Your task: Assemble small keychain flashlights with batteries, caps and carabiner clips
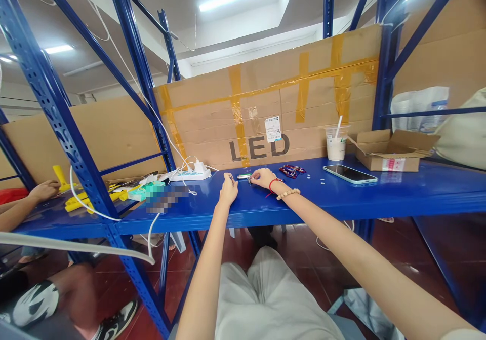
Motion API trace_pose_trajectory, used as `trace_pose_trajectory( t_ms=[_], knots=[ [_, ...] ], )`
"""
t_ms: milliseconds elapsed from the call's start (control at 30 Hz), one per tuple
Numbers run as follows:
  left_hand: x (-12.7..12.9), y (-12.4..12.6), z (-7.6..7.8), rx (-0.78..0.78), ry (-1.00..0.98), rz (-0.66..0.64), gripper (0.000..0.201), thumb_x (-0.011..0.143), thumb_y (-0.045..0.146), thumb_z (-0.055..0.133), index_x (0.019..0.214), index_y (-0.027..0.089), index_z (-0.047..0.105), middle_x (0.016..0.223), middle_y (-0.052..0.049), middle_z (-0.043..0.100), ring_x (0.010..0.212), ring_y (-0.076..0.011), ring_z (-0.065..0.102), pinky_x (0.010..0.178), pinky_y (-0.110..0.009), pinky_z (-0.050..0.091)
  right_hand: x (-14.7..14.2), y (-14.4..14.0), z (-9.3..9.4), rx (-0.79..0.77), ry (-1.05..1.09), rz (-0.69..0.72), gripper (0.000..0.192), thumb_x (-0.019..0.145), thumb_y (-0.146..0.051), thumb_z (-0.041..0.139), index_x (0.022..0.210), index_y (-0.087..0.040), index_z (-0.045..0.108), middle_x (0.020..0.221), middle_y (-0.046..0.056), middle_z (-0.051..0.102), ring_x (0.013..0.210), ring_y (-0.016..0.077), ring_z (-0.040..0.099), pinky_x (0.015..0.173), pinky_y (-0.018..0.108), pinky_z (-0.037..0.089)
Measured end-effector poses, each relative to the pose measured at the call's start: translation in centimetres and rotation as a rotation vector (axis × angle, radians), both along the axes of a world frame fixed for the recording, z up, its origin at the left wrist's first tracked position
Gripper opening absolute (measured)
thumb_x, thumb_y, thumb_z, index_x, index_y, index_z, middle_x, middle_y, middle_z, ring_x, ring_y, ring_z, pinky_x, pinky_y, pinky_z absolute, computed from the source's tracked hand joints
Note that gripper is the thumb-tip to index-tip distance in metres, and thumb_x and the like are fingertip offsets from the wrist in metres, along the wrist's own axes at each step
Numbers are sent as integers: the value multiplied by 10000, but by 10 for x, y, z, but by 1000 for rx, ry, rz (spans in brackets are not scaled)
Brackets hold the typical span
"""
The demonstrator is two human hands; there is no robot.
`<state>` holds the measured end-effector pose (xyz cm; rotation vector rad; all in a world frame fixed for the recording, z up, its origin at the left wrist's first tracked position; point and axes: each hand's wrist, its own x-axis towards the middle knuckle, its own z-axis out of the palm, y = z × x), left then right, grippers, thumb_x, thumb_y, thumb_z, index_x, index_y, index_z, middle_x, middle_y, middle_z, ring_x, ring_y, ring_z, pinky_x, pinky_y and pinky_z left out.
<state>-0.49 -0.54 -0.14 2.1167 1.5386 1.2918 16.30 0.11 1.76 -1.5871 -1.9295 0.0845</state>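
Note:
Both my arms reach out over a blue metal shelf (341, 198). My left hand (228, 190) rests on the shelf with its fingers curled, pinching something tiny at the fingertips. My right hand (262, 178), with a red string and a bead bracelet at the wrist, touches a small silvery part (243, 176) lying between the two hands. The part is too small to identify, and whether the right hand grips it is unclear.
A taped cardboard sheet marked LED (266, 112) backs the shelf. On the shelf stand a white power strip (191, 173), a drink cup (336, 143), a phone (350, 174), an open carton (391, 150) and candy wrappers (291, 170). Another person's hand (43, 190) lies at left by yellow parts (78, 200).

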Motion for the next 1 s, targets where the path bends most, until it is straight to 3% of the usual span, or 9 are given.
trace_pose_trajectory(
  t_ms=[667, 1000],
  knots=[
    [1, 3, -2, -13, -18, -75, 198, 751, 123, 458, 844, 227, 317, 744, 24, 521, 631, -114, 505, 709, -293, 414, 3, 8, -6, 23, -43, 19, 203, 765, -289, 567, 921, -245, 688, 946, 9, 683, 900, 175, 615, 742, 252, 466],
    [0, 2, -3, 5, 36, -233, 360, 612, -1, 475, 821, 230, 294, 720, 69, 542, 588, -83, 465, 666, -238, 386, 4, 9, -6, 20, -49, 38, 225, 764, -300, 570, 946, -237, 687, 957, 12, 679, 896, 176, 613, 734, 255, 463]
  ],
)
